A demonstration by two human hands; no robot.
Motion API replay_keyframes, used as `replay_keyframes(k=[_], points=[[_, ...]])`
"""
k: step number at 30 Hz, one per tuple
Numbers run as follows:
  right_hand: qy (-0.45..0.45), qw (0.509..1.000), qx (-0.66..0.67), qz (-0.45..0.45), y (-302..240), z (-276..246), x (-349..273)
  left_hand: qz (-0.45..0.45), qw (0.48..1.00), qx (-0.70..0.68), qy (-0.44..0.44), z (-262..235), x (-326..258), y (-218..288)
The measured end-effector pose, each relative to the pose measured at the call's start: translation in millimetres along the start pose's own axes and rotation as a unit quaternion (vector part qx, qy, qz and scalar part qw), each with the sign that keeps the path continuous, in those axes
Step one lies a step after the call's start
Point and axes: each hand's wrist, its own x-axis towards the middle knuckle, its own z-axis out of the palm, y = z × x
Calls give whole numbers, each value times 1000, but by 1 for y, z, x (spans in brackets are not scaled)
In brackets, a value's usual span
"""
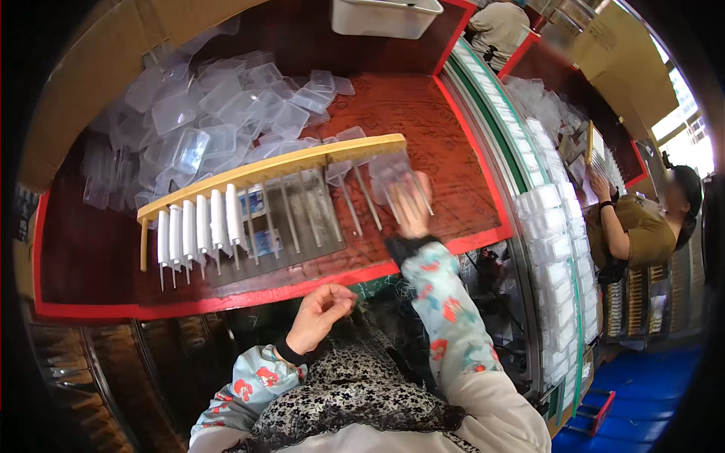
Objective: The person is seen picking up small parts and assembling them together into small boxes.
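Note:
My right hand [411, 208] reaches over the red worktop and is closed on a clear plastic box [390, 172], a little blurred, at the right end of a rack. The rack is a long wooden bar [294, 164] with a row of thin metal prongs pointing toward me. Several white strips [202, 224] sit on its left-hand prongs, while those to the right are bare. Near the table's front edge, my left hand [321, 313] is held with thumb and fingers pinched together. Whatever it may hold is too small to tell.
Loose clear boxes [219, 106] are heaped at the back left. A white bin [387, 18] stands at the back. To the right, a conveyor [483, 113] runs beside stacked clear boxes [555, 249]. Beyond them, another person [642, 226] works at a similar rack. A red rim [302, 285] edges the worktop.

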Motion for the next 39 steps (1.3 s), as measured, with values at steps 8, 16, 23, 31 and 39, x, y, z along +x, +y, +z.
replay_keyframes(k=[8, 16, 23, 31, 39], points=[[-444, 884, 6, 146, -137, -35, -111, 203, 833, 513, -51, -24, -25, 75], [-337, 911, 216, 101, -145, 125, -116, -19, 957, 256, -133, -113, -103, 45], [-344, 849, 373, 147, -154, 151, -112, -9, 970, -142, -197, -131, -131, 26], [-338, 893, 269, 124, -154, 146, -127, 59, 897, -437, 45, -123, -93, 22], [-375, 922, 88, -35, -135, 89, -190, 115, 894, -434, -8, -92, -55, 15]])
